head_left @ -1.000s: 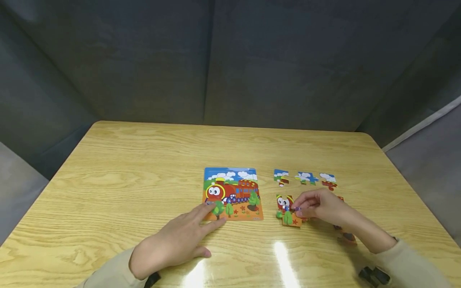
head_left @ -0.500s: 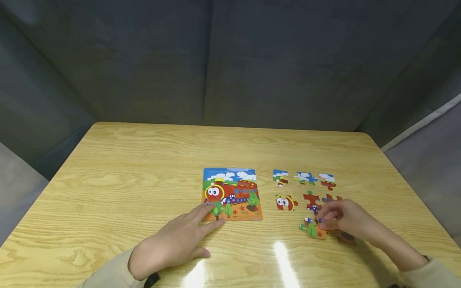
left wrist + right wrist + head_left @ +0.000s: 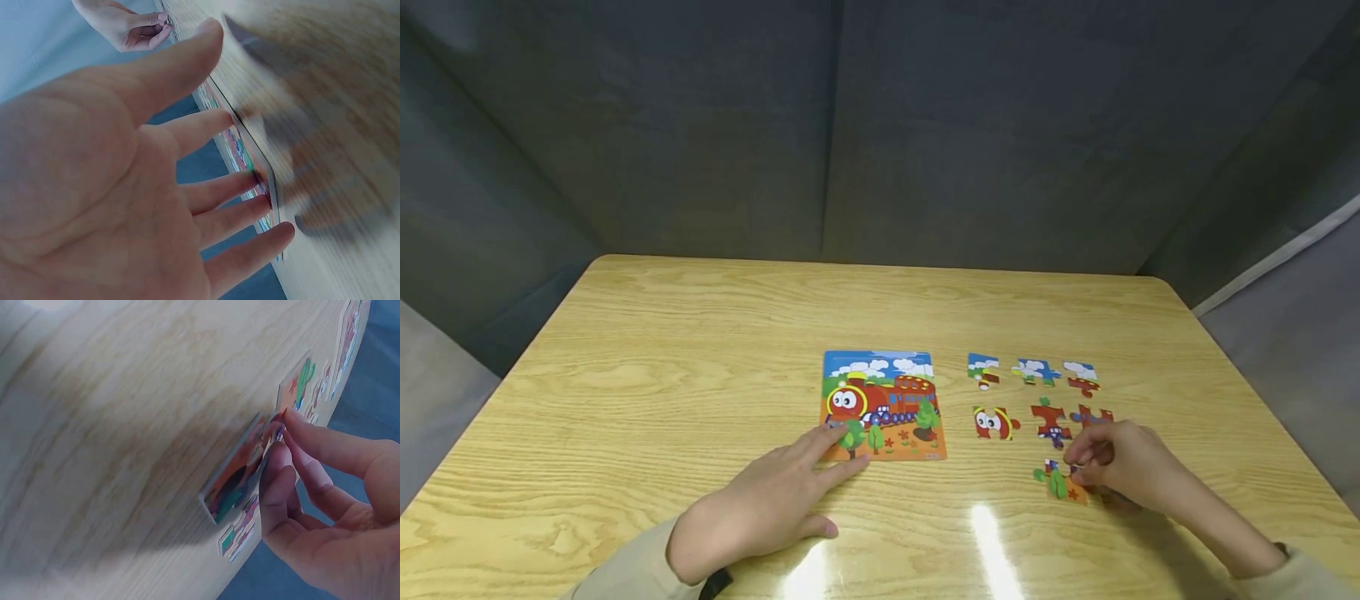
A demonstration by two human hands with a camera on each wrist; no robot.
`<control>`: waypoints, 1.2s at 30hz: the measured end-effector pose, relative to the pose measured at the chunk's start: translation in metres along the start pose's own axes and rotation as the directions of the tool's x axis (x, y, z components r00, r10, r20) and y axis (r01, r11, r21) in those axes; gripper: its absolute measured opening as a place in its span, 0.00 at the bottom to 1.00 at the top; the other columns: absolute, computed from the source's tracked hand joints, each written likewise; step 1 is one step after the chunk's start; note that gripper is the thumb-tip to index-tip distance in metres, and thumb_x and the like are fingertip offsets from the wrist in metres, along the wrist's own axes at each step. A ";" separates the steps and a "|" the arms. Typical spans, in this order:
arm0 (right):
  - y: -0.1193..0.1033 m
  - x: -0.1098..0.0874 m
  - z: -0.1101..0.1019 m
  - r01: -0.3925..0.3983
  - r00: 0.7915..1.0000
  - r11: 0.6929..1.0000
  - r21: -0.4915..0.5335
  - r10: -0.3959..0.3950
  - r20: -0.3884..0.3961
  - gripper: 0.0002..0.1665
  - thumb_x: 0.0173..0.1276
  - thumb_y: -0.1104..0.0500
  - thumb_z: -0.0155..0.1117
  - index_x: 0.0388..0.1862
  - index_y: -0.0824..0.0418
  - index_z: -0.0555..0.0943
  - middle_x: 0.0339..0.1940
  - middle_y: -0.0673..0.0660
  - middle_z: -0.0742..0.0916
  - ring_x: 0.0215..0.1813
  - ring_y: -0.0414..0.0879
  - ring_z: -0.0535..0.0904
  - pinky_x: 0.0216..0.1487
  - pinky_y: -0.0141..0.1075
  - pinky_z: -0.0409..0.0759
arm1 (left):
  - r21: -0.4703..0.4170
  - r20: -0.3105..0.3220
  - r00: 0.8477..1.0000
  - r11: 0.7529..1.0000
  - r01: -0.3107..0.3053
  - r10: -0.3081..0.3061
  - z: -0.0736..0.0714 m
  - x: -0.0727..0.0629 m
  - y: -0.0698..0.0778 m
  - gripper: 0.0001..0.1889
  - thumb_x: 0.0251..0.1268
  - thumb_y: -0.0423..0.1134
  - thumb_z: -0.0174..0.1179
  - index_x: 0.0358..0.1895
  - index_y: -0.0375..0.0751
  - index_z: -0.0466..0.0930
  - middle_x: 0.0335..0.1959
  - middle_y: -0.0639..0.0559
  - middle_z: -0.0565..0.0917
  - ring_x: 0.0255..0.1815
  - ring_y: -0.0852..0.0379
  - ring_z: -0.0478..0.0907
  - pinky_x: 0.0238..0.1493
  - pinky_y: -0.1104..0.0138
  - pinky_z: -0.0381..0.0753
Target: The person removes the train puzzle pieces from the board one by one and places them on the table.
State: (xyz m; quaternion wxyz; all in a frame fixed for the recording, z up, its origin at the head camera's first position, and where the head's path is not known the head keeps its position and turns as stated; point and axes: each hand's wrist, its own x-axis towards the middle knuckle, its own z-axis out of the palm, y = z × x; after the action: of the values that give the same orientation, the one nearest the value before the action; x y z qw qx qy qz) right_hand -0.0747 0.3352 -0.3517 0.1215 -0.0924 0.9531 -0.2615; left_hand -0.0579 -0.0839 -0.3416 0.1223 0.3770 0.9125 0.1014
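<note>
In the head view, a square train picture (image 3: 880, 404) lies flat on the wooden table. My left hand (image 3: 767, 512) rests with its fingers spread, fingertips on the picture's lower left corner. To the right, my right hand (image 3: 1131, 467) pinches the upper right tab of a puzzle piece (image 3: 1060, 485) with a green tree and orange ground. The right wrist view has thumb and index finger meeting at that tab. Close beside it, a piece with a dark patch and green edge (image 3: 234, 481) lies at the fingers, mostly hidden from the head view by the hand.
Sky pieces (image 3: 1036, 371) form a spaced row at the back. Below them are a train face piece (image 3: 992, 423), a red engine piece (image 3: 1051, 421) and a red carriage piece (image 3: 1090, 415), partly near the right hand. A dark curtain (image 3: 880, 133) hangs behind the table (image 3: 700, 333).
My right hand has carried the tree piece rightward and a little nearer, from below the train face piece to below the red engine piece. The left hand has stayed in place.
</note>
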 end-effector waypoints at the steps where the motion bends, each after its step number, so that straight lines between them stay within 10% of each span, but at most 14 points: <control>1: 0.000 0.000 0.000 0.001 1.000 1.000 -0.005 -0.001 -0.005 0.09 0.52 0.66 0.76 0.30 0.56 0.84 0.25 0.46 0.82 0.26 0.35 0.77 0.28 0.31 0.77 | 0.000 0.000 1.000 1.000 0.001 -0.001 0.000 0.000 0.000 0.41 0.60 0.54 0.66 0.76 0.50 0.62 0.76 0.37 0.55 0.74 0.40 0.58 0.61 0.48 0.72; 14: -0.031 0.017 0.010 0.075 0.997 0.980 0.185 -0.077 0.007 0.08 0.56 0.66 0.75 0.34 0.63 0.85 0.28 0.50 0.84 0.29 0.39 0.79 0.30 0.31 0.79 | -0.049 0.006 1.000 0.999 -0.009 0.009 -0.004 0.000 -0.003 0.38 0.63 0.53 0.65 0.75 0.51 0.62 0.76 0.37 0.54 0.73 0.40 0.58 0.59 0.47 0.73; 36: -0.148 0.102 0.072 0.116 0.975 0.818 0.564 -0.201 0.091 0.10 0.61 0.76 0.65 0.42 0.74 0.83 0.36 0.65 0.87 0.38 0.52 0.86 0.40 0.38 0.84 | -0.078 -0.019 1.000 0.997 -0.003 0.002 -0.008 -0.008 -0.010 0.39 0.62 0.53 0.65 0.76 0.55 0.60 0.74 0.32 0.54 0.71 0.37 0.60 0.58 0.48 0.74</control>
State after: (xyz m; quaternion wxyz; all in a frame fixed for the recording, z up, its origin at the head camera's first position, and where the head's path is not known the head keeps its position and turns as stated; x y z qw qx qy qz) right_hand -0.1350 0.1507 -0.3534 0.1903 -0.1510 0.8134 -0.5285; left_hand -0.0615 -0.0968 -0.3355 0.1280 0.3721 0.9084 0.1410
